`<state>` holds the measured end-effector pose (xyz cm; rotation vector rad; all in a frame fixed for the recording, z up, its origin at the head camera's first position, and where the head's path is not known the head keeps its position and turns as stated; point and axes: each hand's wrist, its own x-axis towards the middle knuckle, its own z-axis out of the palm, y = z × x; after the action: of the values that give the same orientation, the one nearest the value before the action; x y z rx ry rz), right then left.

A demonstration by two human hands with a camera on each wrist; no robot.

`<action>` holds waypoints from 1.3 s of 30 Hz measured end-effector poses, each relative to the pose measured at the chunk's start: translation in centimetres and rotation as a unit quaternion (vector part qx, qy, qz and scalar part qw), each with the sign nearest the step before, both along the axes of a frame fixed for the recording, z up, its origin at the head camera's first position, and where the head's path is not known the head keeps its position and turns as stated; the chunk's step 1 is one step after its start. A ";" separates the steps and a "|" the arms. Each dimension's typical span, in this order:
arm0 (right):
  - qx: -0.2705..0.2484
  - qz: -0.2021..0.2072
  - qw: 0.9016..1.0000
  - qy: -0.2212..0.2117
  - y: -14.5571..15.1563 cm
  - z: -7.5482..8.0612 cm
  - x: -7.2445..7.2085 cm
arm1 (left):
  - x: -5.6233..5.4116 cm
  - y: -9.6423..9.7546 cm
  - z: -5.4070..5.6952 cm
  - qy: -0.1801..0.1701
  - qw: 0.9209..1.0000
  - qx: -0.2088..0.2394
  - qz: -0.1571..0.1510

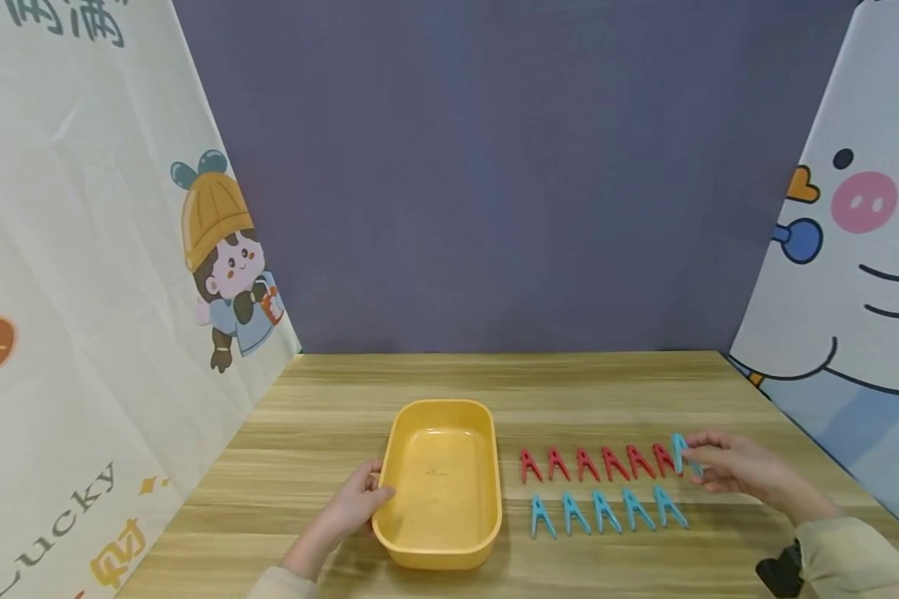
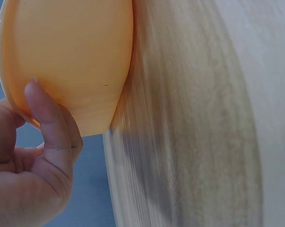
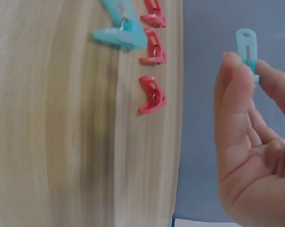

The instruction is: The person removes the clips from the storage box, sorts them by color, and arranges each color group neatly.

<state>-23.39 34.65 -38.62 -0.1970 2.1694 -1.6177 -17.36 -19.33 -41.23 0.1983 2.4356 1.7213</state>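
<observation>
A yellow plastic basin (image 1: 438, 532) stands on the table, with nothing inside it in the head view. My left hand (image 1: 360, 497) grips its left rim, thumb on the inner side and fingers outside; the left wrist view shows the hand (image 2: 43, 146) curled over the edge. My right hand (image 1: 742, 470) pinches a light blue clothespin (image 1: 679, 453) between thumb and fingertips, above the right end of the rows. In the right wrist view this clothespin (image 3: 246, 45) sticks up from the fingertips.
Right of the basin lies a row of several red clothespins (image 1: 584, 464). Nearer to me runs a row of several light blue clothespins (image 1: 602, 512). A dark grey backdrop (image 1: 494, 183) rises behind the wooden table (image 1: 330, 383), with printed cloths on both sides.
</observation>
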 end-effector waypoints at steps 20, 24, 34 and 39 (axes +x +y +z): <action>0.036 0.025 0.999 -0.018 1.7 -3.1 0.5 | -0.1 -0.2 0.0 -0.008 1.000 0.000 -0.004; 0.043 0.032 0.998 -0.020 1.6 -3.3 0.7 | -0.1 -0.1 0.1 -0.007 1.000 -0.001 -0.003; 0.097 0.018 0.995 0.011 0.9 -4.0 1.5 | -0.2 -0.1 0.0 -0.006 1.000 0.003 -0.006; 0.122 0.007 0.992 0.022 0.6 -4.0 1.9 | -0.2 -0.1 -0.1 -0.006 1.000 0.001 -0.010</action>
<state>-21.45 35.26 -42.66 -0.1751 2.3685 -1.3358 -17.53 -19.45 -41.30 0.2129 2.4150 1.7119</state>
